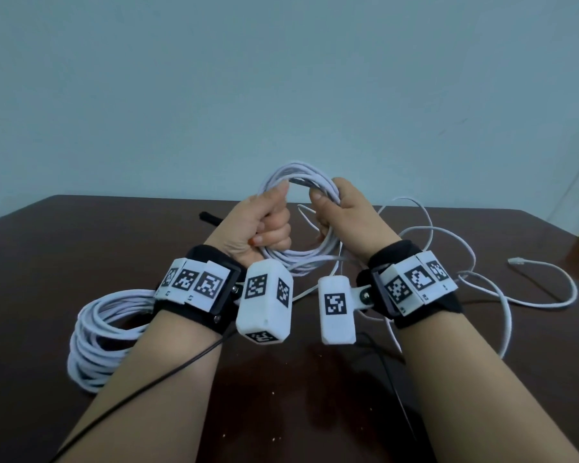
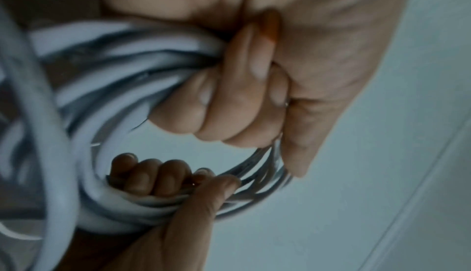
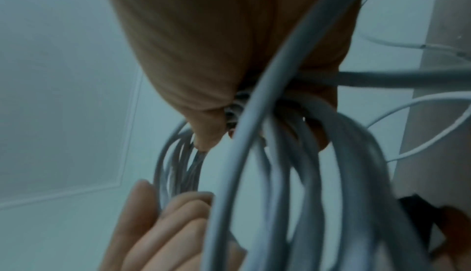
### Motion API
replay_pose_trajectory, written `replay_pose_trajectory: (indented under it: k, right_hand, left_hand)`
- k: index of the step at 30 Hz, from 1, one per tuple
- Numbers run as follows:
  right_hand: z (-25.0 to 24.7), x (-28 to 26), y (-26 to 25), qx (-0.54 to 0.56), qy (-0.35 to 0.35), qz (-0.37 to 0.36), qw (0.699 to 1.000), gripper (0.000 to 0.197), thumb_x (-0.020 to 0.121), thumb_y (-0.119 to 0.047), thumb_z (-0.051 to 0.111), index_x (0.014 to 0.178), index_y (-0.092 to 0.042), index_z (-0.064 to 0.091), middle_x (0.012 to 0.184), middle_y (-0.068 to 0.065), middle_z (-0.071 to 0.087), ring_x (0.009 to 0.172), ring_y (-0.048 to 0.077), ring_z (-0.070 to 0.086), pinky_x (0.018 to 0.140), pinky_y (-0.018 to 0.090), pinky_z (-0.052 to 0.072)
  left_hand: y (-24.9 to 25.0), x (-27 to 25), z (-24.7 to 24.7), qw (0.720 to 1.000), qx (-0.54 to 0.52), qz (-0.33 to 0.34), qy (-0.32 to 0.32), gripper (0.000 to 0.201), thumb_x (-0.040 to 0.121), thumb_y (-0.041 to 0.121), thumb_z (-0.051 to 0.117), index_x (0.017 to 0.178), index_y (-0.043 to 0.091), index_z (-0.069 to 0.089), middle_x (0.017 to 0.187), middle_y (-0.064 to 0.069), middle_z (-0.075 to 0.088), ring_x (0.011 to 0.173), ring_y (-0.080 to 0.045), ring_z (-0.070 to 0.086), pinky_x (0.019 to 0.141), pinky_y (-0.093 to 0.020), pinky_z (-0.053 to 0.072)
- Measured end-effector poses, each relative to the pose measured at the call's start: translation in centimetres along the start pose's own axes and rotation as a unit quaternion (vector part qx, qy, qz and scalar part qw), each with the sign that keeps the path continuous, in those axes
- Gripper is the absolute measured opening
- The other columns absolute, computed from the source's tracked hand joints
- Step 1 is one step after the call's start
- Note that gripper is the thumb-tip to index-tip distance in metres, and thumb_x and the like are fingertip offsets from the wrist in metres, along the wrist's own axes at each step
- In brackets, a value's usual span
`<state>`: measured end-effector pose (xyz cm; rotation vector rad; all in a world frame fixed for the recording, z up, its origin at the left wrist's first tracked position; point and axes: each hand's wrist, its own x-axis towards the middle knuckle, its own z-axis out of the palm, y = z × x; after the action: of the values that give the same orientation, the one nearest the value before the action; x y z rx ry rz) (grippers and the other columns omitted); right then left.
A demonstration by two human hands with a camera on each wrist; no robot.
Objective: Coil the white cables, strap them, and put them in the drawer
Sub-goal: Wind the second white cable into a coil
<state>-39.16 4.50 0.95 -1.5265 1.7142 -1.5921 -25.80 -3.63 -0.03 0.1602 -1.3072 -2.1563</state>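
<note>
Both hands hold one coil of white cable (image 1: 298, 175) upright above the dark table (image 1: 81, 228). My left hand (image 1: 269, 222) grips the coil's left side with fingers curled round the strands (image 2: 122, 61). Gripping its right side is my right hand (image 1: 335, 208), thumb over the bundle (image 3: 293, 154). The loose tail of this cable (image 1: 502, 295) trails over the table to the right and ends in a clear plug (image 1: 515, 261). A second, thicker white coil (image 1: 94, 342) lies on the table under my left forearm. No drawer is in view.
A black strap-like strip (image 1: 211, 218) lies on the table behind my left hand, mostly hidden. Thin black wires (image 1: 154, 382) run from the wrist cameras across the table's front. A pale wall (image 1: 281, 78) stands behind the table's far edge.
</note>
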Motion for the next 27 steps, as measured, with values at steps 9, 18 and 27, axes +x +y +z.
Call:
replay_pose_trajectory:
  k: [9,18,27]
  right_hand:
    - [-2.4,-0.4,0.9,-0.237,-0.102,0.043,0.965,0.021,0.080,-0.032,0.072,0.089,-0.014,0.066,0.083,0.006,0.070,0.071,0.013,0.062,0.072,0.027,0.050]
    - [-3.0,-1.3,-2.2,-0.371,-0.130,0.012,0.919,0.005,0.075,-0.022,0.073,0.079,-0.024,0.071,0.064,-0.012,0.061,0.062,0.001,0.057,0.058,0.017,0.043]
    - [-4.2,-1.7,-2.3,-0.280,-0.176,0.049,0.943,0.023,0.071,-0.045,0.075,0.078,-0.023,0.073,0.068,-0.009,0.067,0.069,0.006,0.061,0.072,0.026,0.048]
  left_hand:
    - [3.1,0.4,-4.5,0.967,-0.213,0.119,0.073,0.062,0.096,0.046,0.039,0.040,0.019,0.038,0.031,0.005,0.027,0.023,-0.006,0.027,0.037,-0.015,0.023]
    - [3.4,0.0,-7.1,0.915,-0.299,0.189,0.195,0.064,0.098,0.044,0.044,0.040,0.018,0.030,0.034,0.005,0.025,0.026,-0.007,0.028,0.034,-0.018,0.030]
    - [2.9,0.8,-6.0,0.926,-0.223,0.197,0.231,0.061,0.096,0.046,0.046,0.042,0.021,0.035,0.036,0.007,0.026,0.027,-0.006,0.025,0.035,-0.017,0.024]
